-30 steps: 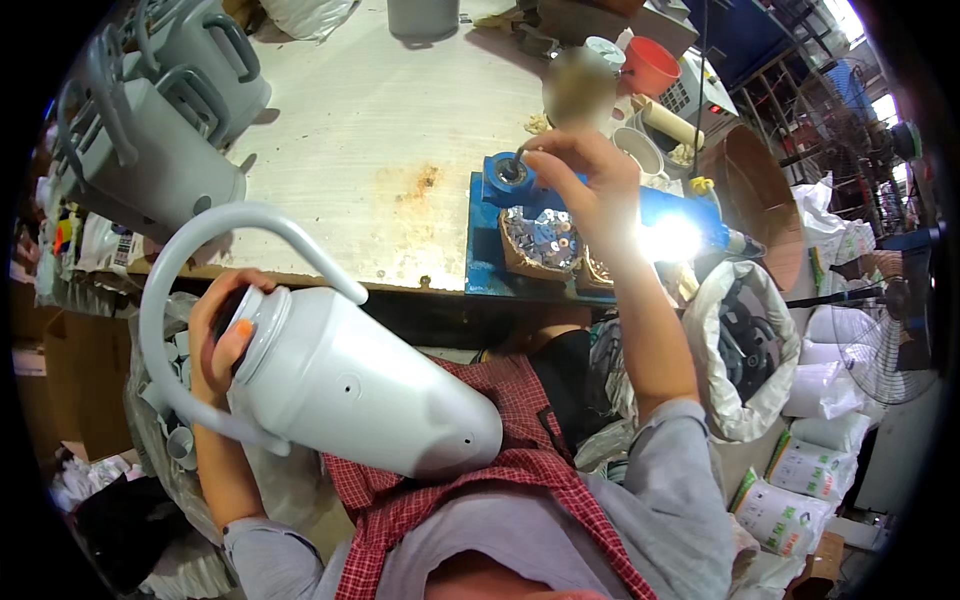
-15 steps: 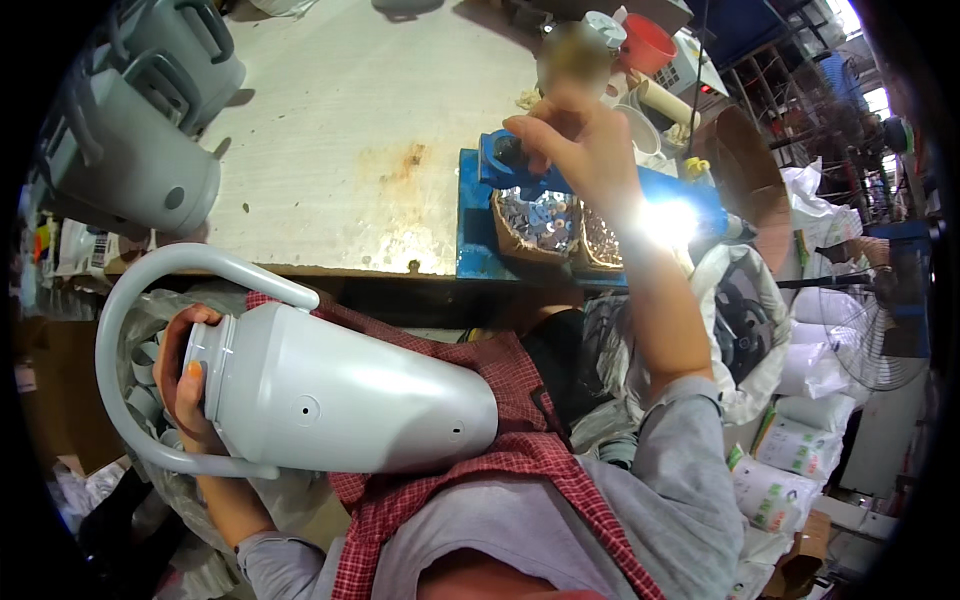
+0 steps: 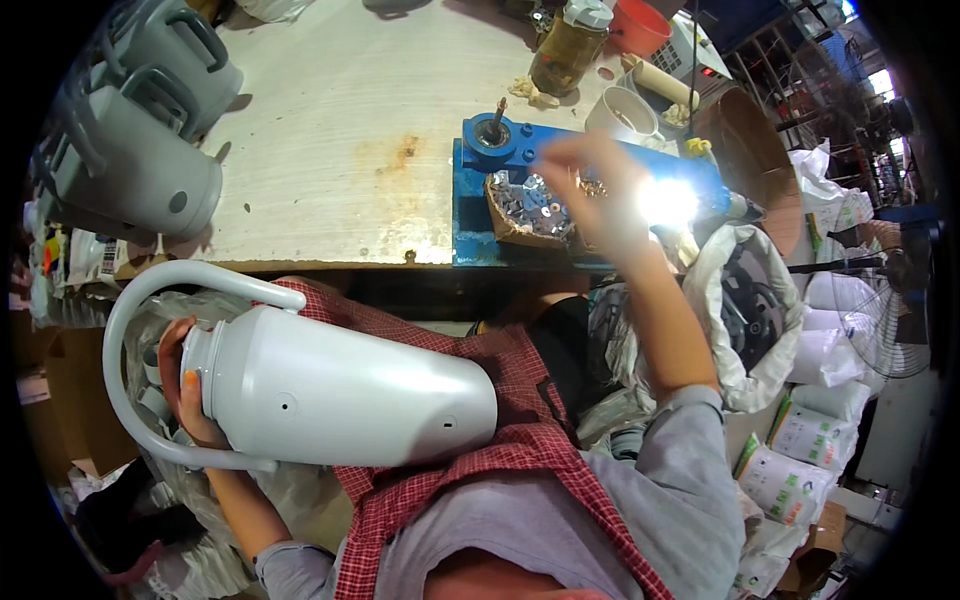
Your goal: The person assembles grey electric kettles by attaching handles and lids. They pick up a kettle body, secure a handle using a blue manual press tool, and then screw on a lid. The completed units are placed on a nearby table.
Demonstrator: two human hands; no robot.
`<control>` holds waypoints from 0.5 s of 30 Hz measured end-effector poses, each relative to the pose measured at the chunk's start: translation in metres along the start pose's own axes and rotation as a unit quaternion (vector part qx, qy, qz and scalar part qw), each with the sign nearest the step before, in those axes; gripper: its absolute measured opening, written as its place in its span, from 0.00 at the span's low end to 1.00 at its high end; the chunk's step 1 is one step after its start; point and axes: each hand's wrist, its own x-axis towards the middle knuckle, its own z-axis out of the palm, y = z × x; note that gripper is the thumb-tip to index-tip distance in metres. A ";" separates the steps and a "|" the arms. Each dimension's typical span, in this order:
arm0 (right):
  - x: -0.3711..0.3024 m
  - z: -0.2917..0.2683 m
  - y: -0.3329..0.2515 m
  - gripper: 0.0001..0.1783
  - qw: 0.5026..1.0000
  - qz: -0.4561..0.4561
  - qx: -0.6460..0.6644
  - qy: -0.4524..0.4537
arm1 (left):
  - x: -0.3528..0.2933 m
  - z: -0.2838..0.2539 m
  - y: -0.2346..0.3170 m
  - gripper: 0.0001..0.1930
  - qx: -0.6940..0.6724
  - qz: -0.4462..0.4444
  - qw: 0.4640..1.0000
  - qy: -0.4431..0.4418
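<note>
A light grey plastic jug body (image 3: 350,390) with a big looped handle (image 3: 120,350) lies on its side across my lap. My left hand (image 3: 190,385) grips it at the mouth end, with the fingers curled over the collar. Two small holes show in its wall. My right hand (image 3: 605,195) hovers over open boxes of small metal parts (image 3: 533,208), beside a blue tool (image 3: 570,145) with an upright metal tip (image 3: 497,118). Motion smears its fingers, so whether they hold anything cannot be made out. A bright light (image 3: 668,203) glares next to the wrist.
More grey jugs (image 3: 150,155) stand at the left of the worktable (image 3: 330,130). Behind the blue tool are a jar of brown liquid (image 3: 570,55), a white mug (image 3: 622,115) and a red bowl (image 3: 641,27). A white sack of dark parts (image 3: 745,310) sits at the right.
My right hand has moved down and right from above the blue tool's tip, which now shows. The jug has shifted slightly and turned a little in my left hand.
</note>
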 end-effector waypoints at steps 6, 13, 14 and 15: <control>-0.056 0.021 0.059 0.06 0.959 -0.033 -0.176 -0.219 | -0.005 -0.035 -0.040 0.14 0.017 -0.089 0.996 -0.010; -0.063 0.032 0.079 0.03 0.942 -0.067 -0.215 -0.249 | -0.006 -0.073 -0.057 0.17 0.104 -0.077 0.990 -0.056; -0.060 0.028 0.074 0.02 0.947 -0.092 -0.210 -0.226 | -0.007 -0.073 -0.058 0.18 0.108 -0.077 0.990 -0.040; -0.059 0.022 0.068 0.02 0.958 -0.088 -0.205 -0.183 | -0.009 -0.070 -0.058 0.18 0.075 -0.080 0.994 -0.026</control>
